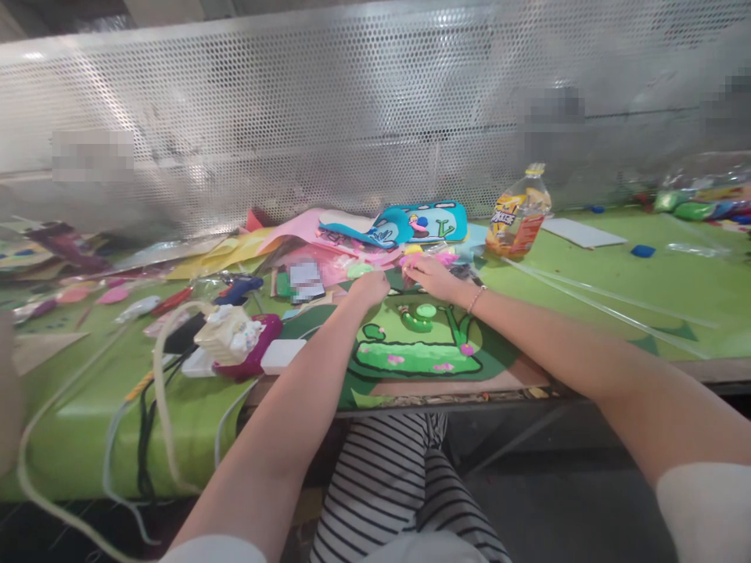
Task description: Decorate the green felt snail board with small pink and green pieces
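A green clay picture [418, 360] with black outlines, a small green snail-like figure and pink spots lies before me on a dark green backing. My left hand [369, 288] is closed in a fist-like pinch over its far left edge, and whatever is in the fingers is hidden. My right hand [432, 277] is over the far edge, fingers bent together next to a pink and yellow packet [446, 257]; what they grip is too small to make out. A pale green lump [359, 270] sits just beyond my left hand. Blue clay pictures [447, 222] lie behind.
A power strip with a white plug adapter [230, 336] and cables stands at left, near my left forearm. A plastic bottle [519, 215] with an orange label is at right. Pink sheets [302, 227] and clay packets lie behind, below a perforated metal screen [352, 102].
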Demonstrator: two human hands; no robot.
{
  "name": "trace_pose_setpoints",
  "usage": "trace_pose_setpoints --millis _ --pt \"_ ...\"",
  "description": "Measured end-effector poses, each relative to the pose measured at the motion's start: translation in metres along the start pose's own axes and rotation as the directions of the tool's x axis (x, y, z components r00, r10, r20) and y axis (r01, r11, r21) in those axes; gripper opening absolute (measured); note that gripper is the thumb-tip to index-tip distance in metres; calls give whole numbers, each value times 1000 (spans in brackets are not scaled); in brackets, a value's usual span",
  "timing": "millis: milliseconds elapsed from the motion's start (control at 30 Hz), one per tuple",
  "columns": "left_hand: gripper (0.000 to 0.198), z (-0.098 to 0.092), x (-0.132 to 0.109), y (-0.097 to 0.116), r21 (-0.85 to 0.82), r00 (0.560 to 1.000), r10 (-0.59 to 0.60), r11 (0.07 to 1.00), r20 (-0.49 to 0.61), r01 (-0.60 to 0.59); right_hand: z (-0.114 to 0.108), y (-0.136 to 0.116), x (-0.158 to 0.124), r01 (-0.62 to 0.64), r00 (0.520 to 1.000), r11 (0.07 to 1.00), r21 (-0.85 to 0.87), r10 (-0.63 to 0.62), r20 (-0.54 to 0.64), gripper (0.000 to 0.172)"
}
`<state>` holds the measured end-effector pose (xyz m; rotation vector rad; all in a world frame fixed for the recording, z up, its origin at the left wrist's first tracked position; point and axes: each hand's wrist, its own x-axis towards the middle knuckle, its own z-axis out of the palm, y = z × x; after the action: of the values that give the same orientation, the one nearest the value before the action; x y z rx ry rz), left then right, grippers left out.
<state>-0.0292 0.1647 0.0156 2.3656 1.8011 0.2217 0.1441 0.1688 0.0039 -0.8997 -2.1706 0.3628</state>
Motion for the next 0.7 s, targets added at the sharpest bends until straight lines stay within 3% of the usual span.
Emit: trace_pose_setpoints --millis 167,300,433,567,700 --pt "38 1 1 -1 -5 1000 -8 1000 -2 8 1 -4 0 -27 995 999 17 26 95 25" --pt "38 2 0 -2 -20 1000 -2 1000 -4 2 2 -3 0 -43 998 998 56 40 44 23" --pt "37 2 -2 -2 -35 1000 8 999 -6 -8 1 -2 -1 -59 995 997 47 55 81 21" --pt "37 1 -3 -2 -41 1000 8 999 -10 -9 1 0 -1 -12 999 1000 9 12 33 24" --pt "37 1 -4 -2 -45 1000 12 999 -8 -13 3 3 -1 -57 996 998 32 54 76 24"
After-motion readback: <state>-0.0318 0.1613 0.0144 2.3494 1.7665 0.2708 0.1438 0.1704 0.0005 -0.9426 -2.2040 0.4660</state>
